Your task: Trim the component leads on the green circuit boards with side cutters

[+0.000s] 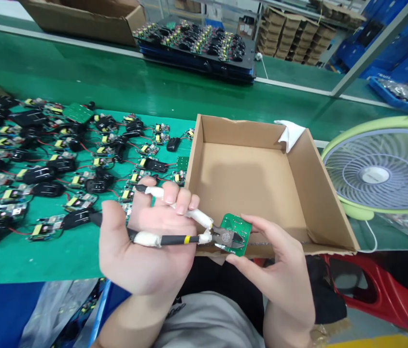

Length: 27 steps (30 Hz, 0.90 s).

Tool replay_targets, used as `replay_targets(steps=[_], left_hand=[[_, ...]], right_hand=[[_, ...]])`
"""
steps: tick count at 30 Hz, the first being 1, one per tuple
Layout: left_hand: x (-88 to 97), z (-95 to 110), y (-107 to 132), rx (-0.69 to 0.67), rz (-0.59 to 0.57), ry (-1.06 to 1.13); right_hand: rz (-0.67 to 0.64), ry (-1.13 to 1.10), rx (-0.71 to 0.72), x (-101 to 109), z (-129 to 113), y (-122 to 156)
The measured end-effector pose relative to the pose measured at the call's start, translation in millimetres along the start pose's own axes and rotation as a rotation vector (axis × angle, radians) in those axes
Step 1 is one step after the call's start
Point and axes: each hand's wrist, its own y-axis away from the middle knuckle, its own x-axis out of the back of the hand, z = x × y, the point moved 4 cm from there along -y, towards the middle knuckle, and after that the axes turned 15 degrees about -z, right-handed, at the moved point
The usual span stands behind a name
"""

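Note:
In my left hand (149,246), palm up, lies a pair of side cutters (178,239) with white-wrapped, black handles; the fingers curl round the upper handle. The cutter jaws (229,238) lie over a small green circuit board (238,224), slightly parted. My right hand (279,256) pinches that board by its right edge between thumb and fingers. Whether the blades touch a part on the board I cannot tell. Behind both hands stands a shallow cardboard box (250,164), its near wall just beyond the board.
Several circuit boards with black plastic housings (44,174) and red wires cover the green mat on the left. A green fan (377,169) stands right of the box. White paper (290,134) hangs on the box's back corner. Loaded black trays (196,63) sit on the shelf behind.

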Motion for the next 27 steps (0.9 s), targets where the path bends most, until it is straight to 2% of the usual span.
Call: replay_targets(steps=[13, 27], left_hand=[[-4.9, 5.1, 0.9, -0.04, -0.066, -0.135], [-5.6, 10.8, 2.2, -0.045, -0.088, -0.189]], right_hand=[[-0.006, 0.029, 0.011, 0.1, -1.4, 2.3], [-0.124, 0.044, 0.026, -3.1, -3.3, 2.0]])
